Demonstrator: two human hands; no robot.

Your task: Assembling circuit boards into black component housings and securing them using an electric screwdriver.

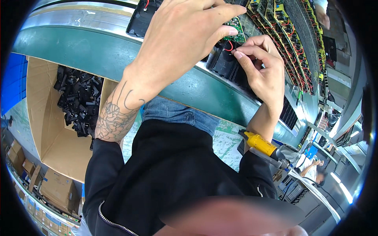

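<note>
My left hand reaches over the workbench, thumb and fingers closed on the edge of a small green circuit board. Below the board lies an open black plastic housing. A red wire loops out between board and housing. My right hand is pinched at the housing's right side, its thumb and index tips at the end of this wire. Partly covered by my left hand, another black housing with a red wire sits further left.
Rows of circuit boards with red wires stand at the right. A yellow power screwdriver hangs by my right forearm. A cardboard box of black plastic parts stands left, below the green bench edge. Other people appear at far right.
</note>
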